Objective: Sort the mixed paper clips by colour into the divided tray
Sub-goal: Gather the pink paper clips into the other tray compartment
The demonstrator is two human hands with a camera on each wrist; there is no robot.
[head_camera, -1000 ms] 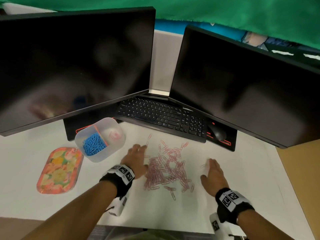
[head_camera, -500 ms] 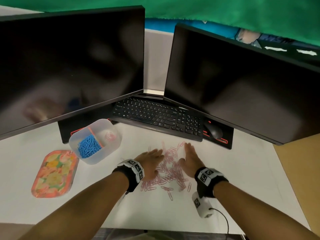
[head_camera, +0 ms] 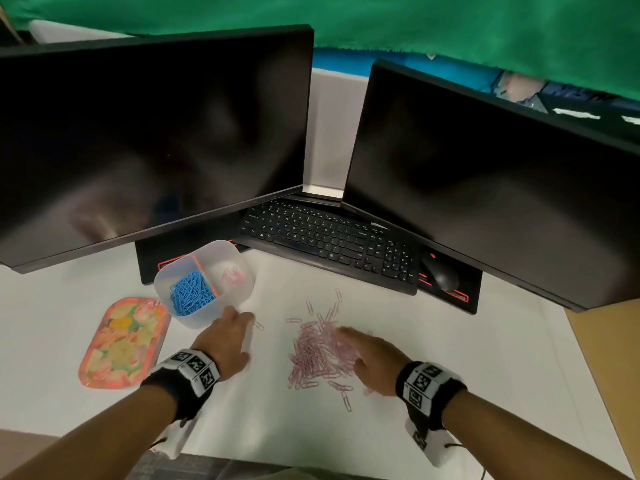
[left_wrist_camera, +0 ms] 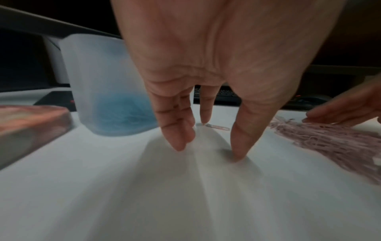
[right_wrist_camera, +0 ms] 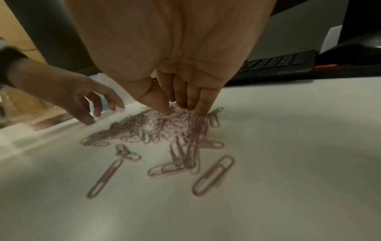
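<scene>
Left hand [head_camera: 227,341] leaving pink clip pile [head_camera: 320,351], fingers spread, empty, heading toward divided tray [head_camera: 202,318]; right hand [head_camera: 374,358], fingers straight, raking pile together for scooping

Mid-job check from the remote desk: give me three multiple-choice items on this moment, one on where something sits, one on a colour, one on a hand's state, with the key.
1. Where is the divided tray?
A. on the keyboard
B. on the white table, in front of the left monitor, beside the floral tin
C. right of the mouse

2. What colour are the loose clips on the table?
A. pink
B. blue
C. green

3. What is the right hand doing?
A. gripping the tray
B. closed in an empty fist
C. lying on the pink pile, fingers extended

Answers:
1 B: it stands between the floral tin and the left hand.
2 A: the blue clips are already in the tray's left compartment.
3 C: the right wrist view shows its fingertips among the clips.
</scene>
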